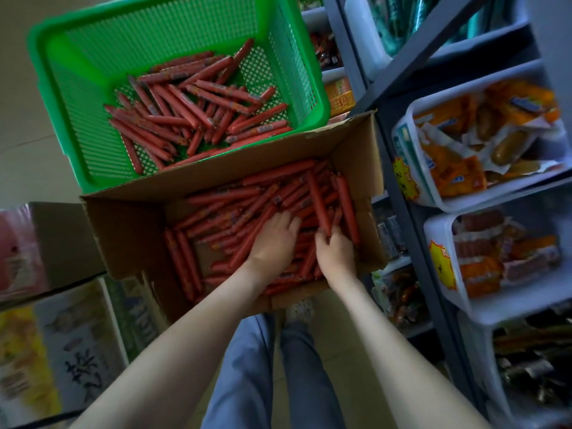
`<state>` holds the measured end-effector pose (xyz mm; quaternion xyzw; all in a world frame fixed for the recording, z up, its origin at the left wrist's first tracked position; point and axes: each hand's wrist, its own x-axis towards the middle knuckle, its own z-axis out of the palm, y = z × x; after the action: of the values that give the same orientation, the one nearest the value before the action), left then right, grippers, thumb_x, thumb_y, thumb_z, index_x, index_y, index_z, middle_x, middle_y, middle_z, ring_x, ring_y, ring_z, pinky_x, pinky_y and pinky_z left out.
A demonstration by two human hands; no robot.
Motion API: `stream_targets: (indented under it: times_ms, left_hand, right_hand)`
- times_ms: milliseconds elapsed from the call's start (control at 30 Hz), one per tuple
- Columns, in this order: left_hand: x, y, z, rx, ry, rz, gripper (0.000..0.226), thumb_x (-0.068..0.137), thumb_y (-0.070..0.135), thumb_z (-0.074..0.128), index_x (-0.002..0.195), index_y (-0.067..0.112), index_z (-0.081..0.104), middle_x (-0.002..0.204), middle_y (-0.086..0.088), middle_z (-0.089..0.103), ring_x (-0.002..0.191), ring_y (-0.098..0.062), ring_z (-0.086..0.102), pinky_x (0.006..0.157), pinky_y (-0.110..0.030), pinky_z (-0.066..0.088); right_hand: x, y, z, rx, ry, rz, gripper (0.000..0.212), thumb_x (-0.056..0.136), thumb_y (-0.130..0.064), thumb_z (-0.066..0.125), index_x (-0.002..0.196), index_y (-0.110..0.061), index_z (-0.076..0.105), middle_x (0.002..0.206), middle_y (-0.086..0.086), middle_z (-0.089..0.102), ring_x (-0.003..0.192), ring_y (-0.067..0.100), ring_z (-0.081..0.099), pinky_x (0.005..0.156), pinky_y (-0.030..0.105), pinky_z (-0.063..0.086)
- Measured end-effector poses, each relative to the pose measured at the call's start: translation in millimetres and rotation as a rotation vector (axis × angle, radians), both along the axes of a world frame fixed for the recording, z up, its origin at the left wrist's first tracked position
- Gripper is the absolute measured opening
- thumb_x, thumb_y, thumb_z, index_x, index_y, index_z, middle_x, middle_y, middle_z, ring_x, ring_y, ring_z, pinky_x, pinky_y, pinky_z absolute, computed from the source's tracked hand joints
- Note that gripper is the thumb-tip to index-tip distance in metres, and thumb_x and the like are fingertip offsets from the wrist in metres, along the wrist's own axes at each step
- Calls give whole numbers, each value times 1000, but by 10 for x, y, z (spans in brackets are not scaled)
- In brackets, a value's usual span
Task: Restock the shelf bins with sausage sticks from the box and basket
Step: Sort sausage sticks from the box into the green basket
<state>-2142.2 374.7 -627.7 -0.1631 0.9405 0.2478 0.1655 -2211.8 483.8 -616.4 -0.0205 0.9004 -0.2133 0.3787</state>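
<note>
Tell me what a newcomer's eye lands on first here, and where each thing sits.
The bright green basket at upper left, its floor strewn with red sausage sticks, grabs the eye first. Below it, an open cardboard box holds a denser heap, where the left hand rests and the right hand grips one stick. White shelf bins of orange packets line the right.

Green mesh basket (77, 88); red sausage sticks (192, 113); brown box (130, 230).

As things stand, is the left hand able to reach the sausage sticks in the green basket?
Probably yes. The left hand rests inside the cardboard box; the green basket just beyond it is open on top, and nothing covers its sausage sticks.
</note>
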Motion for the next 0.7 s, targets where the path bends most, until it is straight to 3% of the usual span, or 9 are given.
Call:
stream_targets:
  times_ms: [133,267,367,567,700]
  left_hand:
    - [-283,142,-162,-228,-156,-104,56,94,11,43,144,2,21,142,-17,31,127,-31,34,103,-35,35]
    - [-461,205,-202,-324,-256,-100,47,95,7,39,139,1,24,135,-18,36,123,-31,38,97,-37,44]
    - [-586,205,-206,-408,-312,-132,47,96,11,41,140,3,25,134,-16,41,121,-28,42,98,-34,40]
    - [-612,164,-222,-465,-409,-260,36,98,17,38,132,6,44,130,-12,52,117,-25,50,94,-32,40]
    - [-484,116,-158,-323,-430,-214,30,96,27,45,119,15,59,124,-7,59,115,-23,54,93,-30,45]
  right_hand:
    - [-113,138,-2,65,77,-57,34,100,-31,36,117,-5,49,108,19,62,93,37,62,72,40,51]
    - [-219,228,-15,152,72,37,32,98,-23,39,126,-8,45,121,14,54,104,36,57,81,43,51]
    - [-253,258,-27,142,117,109,34,96,-16,42,130,-10,42,128,11,49,111,32,54,87,44,50]
    - [-185,270,-12,72,166,390,43,96,-18,42,138,-9,36,134,12,44,121,30,44,102,42,39]
    - [-153,282,-15,79,183,438,46,95,-18,44,139,-9,34,135,14,42,124,31,41,105,42,35]
